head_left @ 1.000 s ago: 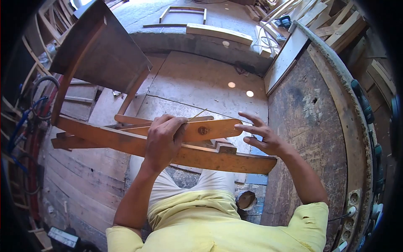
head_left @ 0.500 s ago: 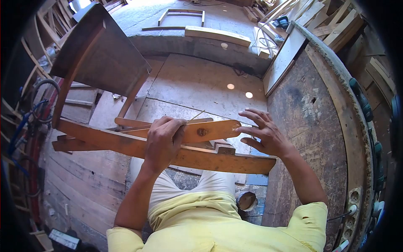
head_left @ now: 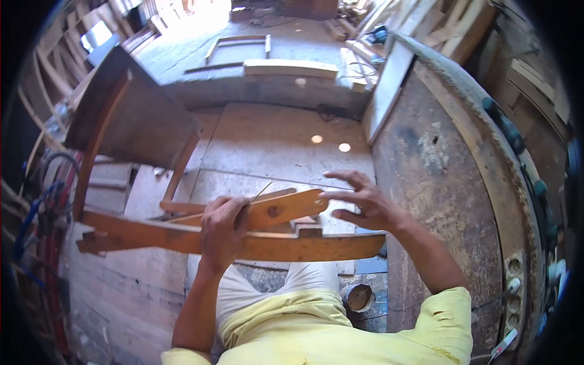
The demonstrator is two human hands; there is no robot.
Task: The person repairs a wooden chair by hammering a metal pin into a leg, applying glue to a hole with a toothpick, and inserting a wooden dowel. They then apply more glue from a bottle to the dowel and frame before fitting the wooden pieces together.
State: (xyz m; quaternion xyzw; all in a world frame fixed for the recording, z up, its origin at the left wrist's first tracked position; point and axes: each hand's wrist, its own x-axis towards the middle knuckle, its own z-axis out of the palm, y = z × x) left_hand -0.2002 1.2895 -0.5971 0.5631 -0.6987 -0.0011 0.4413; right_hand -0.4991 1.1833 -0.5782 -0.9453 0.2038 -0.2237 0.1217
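Note:
A wooden chair frame lies across my lap, its dark back panel [head_left: 137, 112] at the left and a long orange-brown rail [head_left: 304, 248] nearest me. My left hand [head_left: 224, 228] is closed at the rail and the shorter slanted piece [head_left: 283, 208] above it, with a thin stick [head_left: 261, 192] poking up from the fingers. My right hand [head_left: 365, 204] has its fingers spread, one fingertip at the rounded right end of the slanted piece. A dark round mark shows on that piece.
A worn wooden panel [head_left: 435, 201] stands at the right, with sockets [head_left: 514, 286] along its edge. A round can [head_left: 359, 298] sits by my leg. Beyond the ledge lie a pale beam [head_left: 291, 68] and a small frame [head_left: 243, 39]. Hoses hang at the left.
The view has tilted up, so the chair frame and the hands appear lower and slightly left. My right fingers remain spread by the end of the slanted piece.

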